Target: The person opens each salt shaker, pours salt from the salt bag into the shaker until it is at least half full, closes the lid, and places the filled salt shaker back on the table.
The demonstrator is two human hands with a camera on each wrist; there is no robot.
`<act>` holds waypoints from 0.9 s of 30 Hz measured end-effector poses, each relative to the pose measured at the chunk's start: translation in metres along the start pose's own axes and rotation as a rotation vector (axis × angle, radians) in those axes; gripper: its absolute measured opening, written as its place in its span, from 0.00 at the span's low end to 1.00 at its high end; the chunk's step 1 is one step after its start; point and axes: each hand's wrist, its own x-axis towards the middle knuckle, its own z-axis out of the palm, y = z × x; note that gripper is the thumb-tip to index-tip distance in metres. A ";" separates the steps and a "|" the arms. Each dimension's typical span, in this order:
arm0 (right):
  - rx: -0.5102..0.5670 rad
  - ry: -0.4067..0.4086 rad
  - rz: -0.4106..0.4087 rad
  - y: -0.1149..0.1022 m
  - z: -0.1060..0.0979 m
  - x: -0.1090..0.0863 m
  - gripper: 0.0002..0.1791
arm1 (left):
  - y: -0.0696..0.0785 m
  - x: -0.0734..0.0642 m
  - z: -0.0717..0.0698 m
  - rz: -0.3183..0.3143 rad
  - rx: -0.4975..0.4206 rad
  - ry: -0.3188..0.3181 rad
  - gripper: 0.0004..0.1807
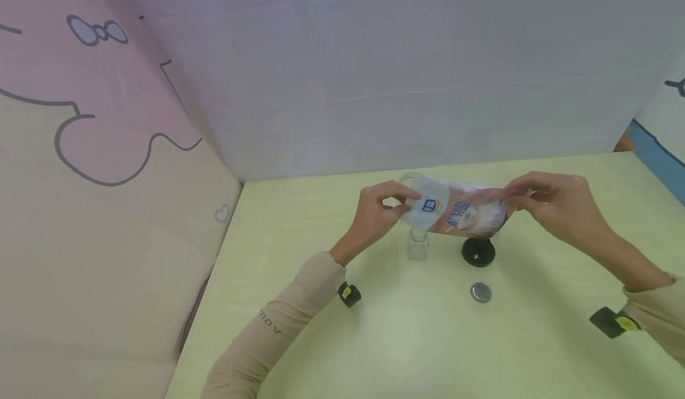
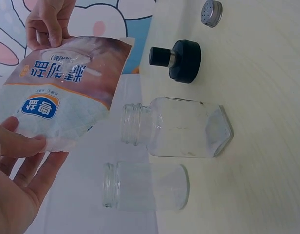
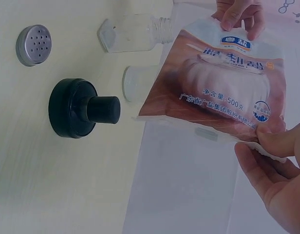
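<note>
Stretched between both hands above the table is a bag of salt point(image 1: 461, 210), brown and white with a blue logo and printed writing. The left hand point(image 1: 379, 206) pinches its pale logo end between thumb and fingers. At the opposite, brown end, the right hand point(image 1: 562, 204) pinches the edge in the same way. Below the bag stands a square clear glass bottle point(image 2: 181, 127) with an uncovered threaded neck. Beside it is a round clear glass jar point(image 2: 150, 187), partly hidden behind the bag in the head view.
A black lid with a tall knob point(image 3: 74, 108) lies on the pale table point(image 1: 374, 351), near the square bottle. Closer to the person is a silver cap with small holes point(image 3: 35, 45). A white-grey sheet wall point(image 1: 407, 90) rises behind the table, with a cartoon-printed wall point(image 1: 107, 238) on the left.
</note>
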 end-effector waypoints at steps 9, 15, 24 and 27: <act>-0.014 0.001 -0.008 0.001 0.000 0.000 0.10 | 0.001 -0.001 0.000 -0.010 -0.019 -0.001 0.15; -0.028 0.009 -0.030 0.001 0.000 0.000 0.11 | 0.001 -0.001 0.000 -0.012 -0.022 0.001 0.15; -0.056 0.015 -0.072 0.000 0.000 0.001 0.12 | 0.001 -0.002 -0.001 -0.012 -0.017 -0.006 0.15; -0.057 0.015 -0.076 0.000 0.000 0.002 0.12 | 0.000 -0.002 -0.001 -0.009 -0.021 -0.005 0.14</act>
